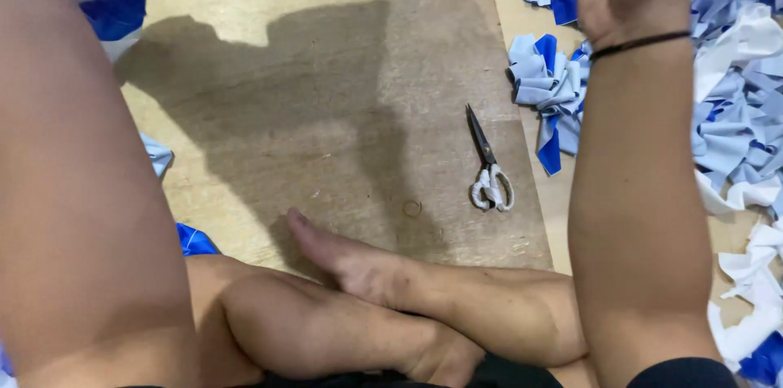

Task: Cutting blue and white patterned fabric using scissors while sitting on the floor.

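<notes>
I logged this as an informal floor-level fabric workspace, a home or small cut-and-sew workshop; I couldn't tell which. What showed it: I was looking down at a person sitting cross-legged and barefoot on a flat tan plywood board (326, 70) laid on the floor, no bench or table in view. Heaps of cut blue, pale-blue and white cloth strips (738, 110) crowded the right side, and a smaller folded bundle of the same blue and white cloth (548, 82) lay near a pair of dark-bladed scissors with white cloth-wrapped handles (488, 164) resting on the board. More blue cloth scraps (118, 8) sat at the upper left edge.
</notes>
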